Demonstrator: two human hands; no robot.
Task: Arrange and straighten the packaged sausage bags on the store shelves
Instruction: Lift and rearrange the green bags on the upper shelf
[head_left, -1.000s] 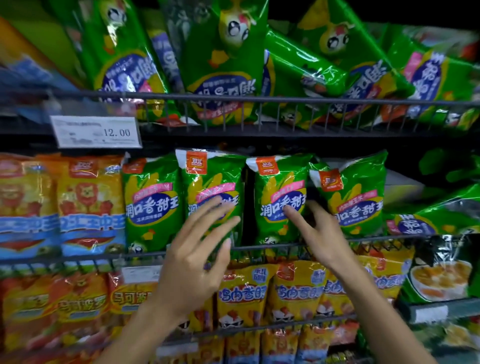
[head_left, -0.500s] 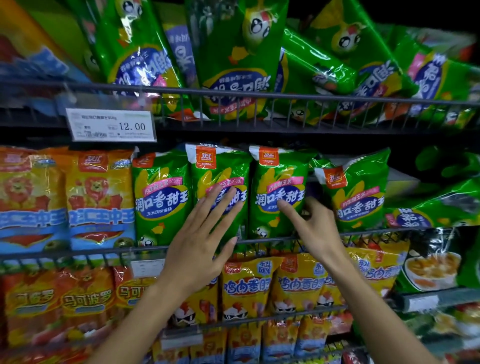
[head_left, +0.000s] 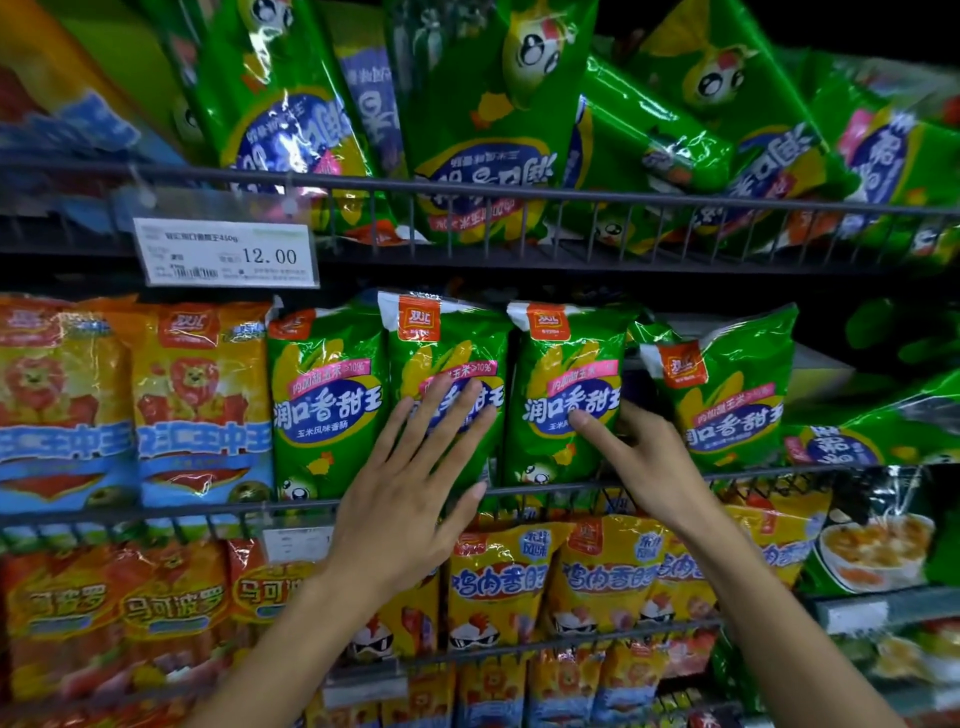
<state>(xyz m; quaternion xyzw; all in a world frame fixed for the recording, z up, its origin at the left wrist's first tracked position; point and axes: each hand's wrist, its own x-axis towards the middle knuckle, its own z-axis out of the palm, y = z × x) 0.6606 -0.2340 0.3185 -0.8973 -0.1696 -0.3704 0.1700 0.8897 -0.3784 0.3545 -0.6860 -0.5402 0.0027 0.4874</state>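
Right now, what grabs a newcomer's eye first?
The two hands at centre: the left hand lies flat on an upright green bag, and the right hand touches the next green bag. Above, big green bags lean jumbled over the top shelf rail, with a 12.00 price tag at upper left.

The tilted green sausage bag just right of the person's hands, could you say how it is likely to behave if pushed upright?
The tilted green bag looks glossy, so straight fingers may slide on it. Its wrinkled film suggests it will flex rather than pivot stiffly. With only a low wire rail in front, it may well slump again.
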